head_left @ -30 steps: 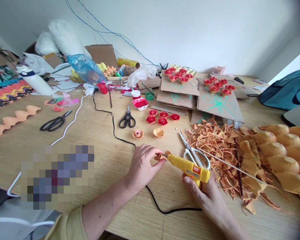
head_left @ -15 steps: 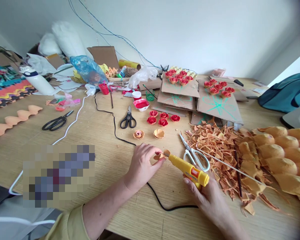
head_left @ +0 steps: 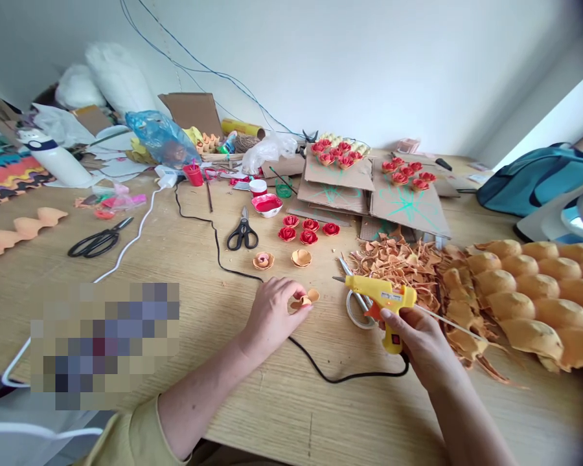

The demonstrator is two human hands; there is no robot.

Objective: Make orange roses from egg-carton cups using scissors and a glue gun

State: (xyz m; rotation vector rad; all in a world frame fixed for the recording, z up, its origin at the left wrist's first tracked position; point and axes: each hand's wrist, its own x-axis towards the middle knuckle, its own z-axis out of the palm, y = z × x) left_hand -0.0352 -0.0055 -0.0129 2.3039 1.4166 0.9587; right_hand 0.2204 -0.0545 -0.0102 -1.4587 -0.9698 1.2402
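Between the thumb and fingers of my left hand (head_left: 274, 314) is a small flower of orange egg-carton petals (head_left: 313, 296), held just above the table. A yellow hot glue gun (head_left: 381, 291) is gripped in my right hand (head_left: 425, 340), its nozzle pointing left, apart from the flower. White-handled scissors (head_left: 359, 314) lie partly hidden behind the gun. Beyond my left hand sit an unpainted carton rose (head_left: 263, 260) and an orange petal cup (head_left: 301, 258). Several red painted roses (head_left: 308, 237) stand farther back, near a dish of red paint (head_left: 267, 205).
Carton scraps (head_left: 393, 259) and an orange egg tray (head_left: 539, 291) cover the right side. Black-handled scissors (head_left: 243, 233) lie mid-table; black shears (head_left: 100, 241) are at left. The gun's black cord (head_left: 320, 372) loops in front. Cardboard sheets (head_left: 337, 194) bear red roses.
My right hand has drawn the glue gun away to the right and turned it, so its nozzle no longer meets the flower. My left hand keeps its pinch; the view has shifted slightly.
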